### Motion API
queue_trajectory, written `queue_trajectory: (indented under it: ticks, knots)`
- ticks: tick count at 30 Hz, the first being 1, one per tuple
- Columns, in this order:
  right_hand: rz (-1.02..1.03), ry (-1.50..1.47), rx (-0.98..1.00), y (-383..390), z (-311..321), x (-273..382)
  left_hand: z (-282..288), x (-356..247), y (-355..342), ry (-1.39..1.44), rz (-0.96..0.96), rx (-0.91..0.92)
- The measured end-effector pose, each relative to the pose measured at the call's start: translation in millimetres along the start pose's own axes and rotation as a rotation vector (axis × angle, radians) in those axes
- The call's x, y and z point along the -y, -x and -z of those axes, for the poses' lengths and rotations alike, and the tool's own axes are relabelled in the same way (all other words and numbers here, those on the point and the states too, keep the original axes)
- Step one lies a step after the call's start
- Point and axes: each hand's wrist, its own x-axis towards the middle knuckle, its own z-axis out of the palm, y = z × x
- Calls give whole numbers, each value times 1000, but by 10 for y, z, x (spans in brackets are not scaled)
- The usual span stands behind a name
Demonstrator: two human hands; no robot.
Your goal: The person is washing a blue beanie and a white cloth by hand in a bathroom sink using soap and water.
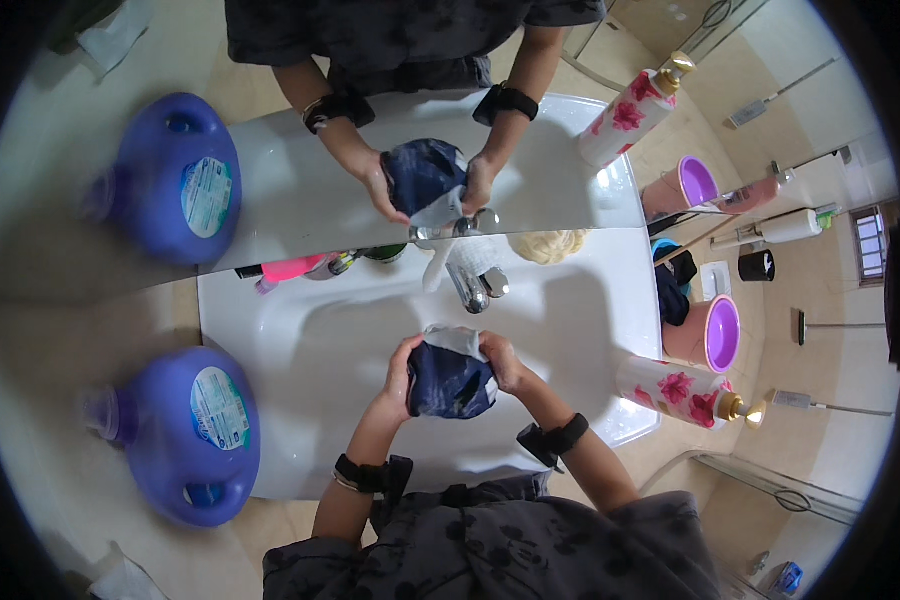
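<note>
Both my hands hold a wet-looking bundle of navy and light grey cloth (452,378) over the white sink (270,350). My left hand (399,376) is closed on the cloth's left side, fingers partly hidden behind it. On the opposite edge, my right hand (502,360) grips it near the grey part at the top. Just beyond the cloth stands the chrome tap (467,288); I cannot tell whether water runs. Black straps circle both wrists. A mirror (310,190) behind the sink repeats the hands and cloth.
A large purple detergent bottle (192,435) stands at the left. On the right rim is a floral pump bottle (675,388), with a pink bucket (682,338) farther right. Along the back ledge sit a pink tube (292,268) and a cream puff (550,246).
</note>
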Motion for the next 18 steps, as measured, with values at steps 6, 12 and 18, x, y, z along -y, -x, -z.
queue_trajectory:
  ticks: [6, 12, 18]
  knots:
    - [202, 348, -97, 159, -282, 100, 243, 14, -107, 163, -262, -81]
    - [800, 581, -673, 20, -611, 124, -176, 425, -272, -336, -648, -205]
    - [777, 440, -711, 26, -815, -279, -165, 144, -275, -229, -307, -255]
